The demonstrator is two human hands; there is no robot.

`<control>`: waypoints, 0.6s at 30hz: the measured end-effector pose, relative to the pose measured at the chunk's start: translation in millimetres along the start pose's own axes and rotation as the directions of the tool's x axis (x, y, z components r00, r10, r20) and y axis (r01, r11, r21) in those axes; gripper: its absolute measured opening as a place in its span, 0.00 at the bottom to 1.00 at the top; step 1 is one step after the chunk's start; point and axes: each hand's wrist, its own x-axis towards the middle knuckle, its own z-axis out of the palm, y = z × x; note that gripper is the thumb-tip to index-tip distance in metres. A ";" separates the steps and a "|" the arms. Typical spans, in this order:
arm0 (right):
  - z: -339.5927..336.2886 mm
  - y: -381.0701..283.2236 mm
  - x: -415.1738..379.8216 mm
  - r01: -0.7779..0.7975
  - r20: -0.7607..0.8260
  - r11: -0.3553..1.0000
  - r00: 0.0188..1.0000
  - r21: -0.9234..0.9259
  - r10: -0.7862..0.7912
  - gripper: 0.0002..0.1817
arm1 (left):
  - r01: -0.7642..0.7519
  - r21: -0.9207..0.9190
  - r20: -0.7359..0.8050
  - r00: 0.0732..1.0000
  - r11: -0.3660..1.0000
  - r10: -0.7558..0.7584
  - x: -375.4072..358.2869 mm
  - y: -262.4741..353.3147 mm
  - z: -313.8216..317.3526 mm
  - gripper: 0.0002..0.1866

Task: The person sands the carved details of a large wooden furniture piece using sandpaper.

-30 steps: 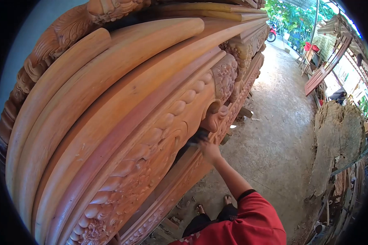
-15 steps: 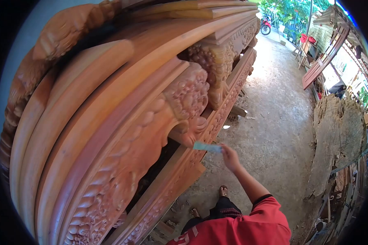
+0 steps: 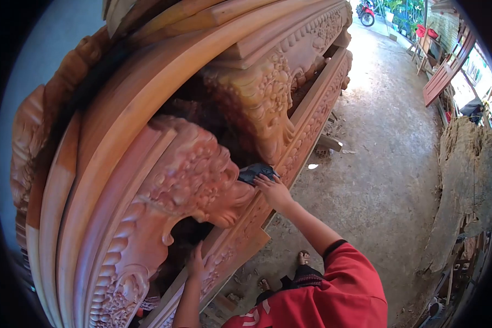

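Observation:
Beside the foot of a carved leg on a large piece of wooden furniture, my right hand has its fingers over a dark, thin sheet. The sheet lies at the carved lower rail. Lower down, my left hand touches the same rail near a dark opening, its fingers apart and nothing visible in them. A second carved leg stands farther along. Long curved mouldings run along the upper edge.
A concrete floor runs along the right side of the furniture. A weathered wooden slab stands at the right, near stacked wood pieces. A wooden panel leans farther back, and a red motorbike is in the distance.
My right hand has moved left from above the floor onto the furniture, where a pale bluish strip was in it before and a dark sheet shows now. My left hand has come into view.

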 end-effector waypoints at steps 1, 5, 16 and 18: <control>5.0 1.2 9.1 -0.003 -0.005 1.000 1.000 0.009 0.003 0.23 | -0.001 0.010 0.003 1.000 1.000 0.001 5.9 -3.2 6.5 0.31; 11.7 10.1 30.1 -0.119 -0.032 0.984 0.993 -0.131 0.115 0.23 | 0.151 0.226 0.037 0.986 0.962 -0.163 5.7 -15.5 22.4 0.35; 1.8 14.5 33.0 -0.029 0.008 0.998 1.000 -0.057 0.030 0.19 | 0.206 0.263 -0.080 0.978 0.942 -0.192 7.3 -10.9 33.6 0.35; 6.5 5.8 26.2 -0.012 0.049 0.999 0.999 -0.048 0.015 0.19 | 0.266 0.263 -0.082 0.964 0.927 -0.253 6.5 -9.1 32.7 0.35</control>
